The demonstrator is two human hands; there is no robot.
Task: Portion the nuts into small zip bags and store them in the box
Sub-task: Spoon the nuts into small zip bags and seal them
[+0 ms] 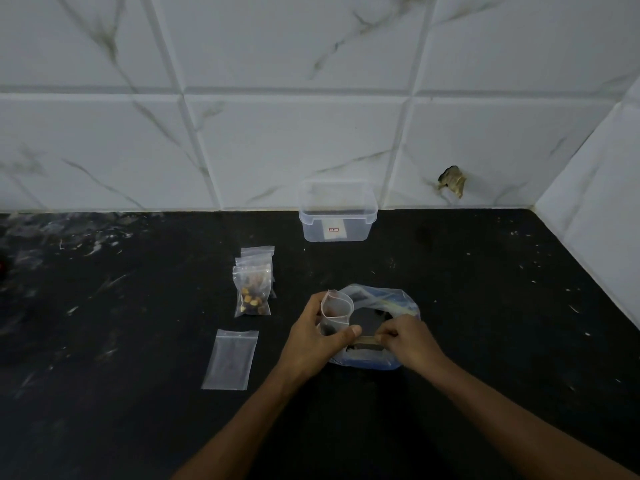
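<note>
The left hand (pixel 313 336) is holding an open small bag (pixel 335 315); the right hand (pixel 405 342) is pinching the big bag (pixel 381 327). Filled bags (pixel 252 292) are waiting; the box (pixel 337 216) is sitting empty.

Open zip bag (pixel 335 315) upright; clear box (pixel 337 216) near wall

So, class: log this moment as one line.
left hand: holds open zip bag | right hand: pinches big bag rim | box: open | stage: filling

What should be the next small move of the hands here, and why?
Probably the right hand lifts nuts from the big bag into the small zip bag, since the left hand holds it open beside the big bag's mouth and it looks almost empty.
</note>
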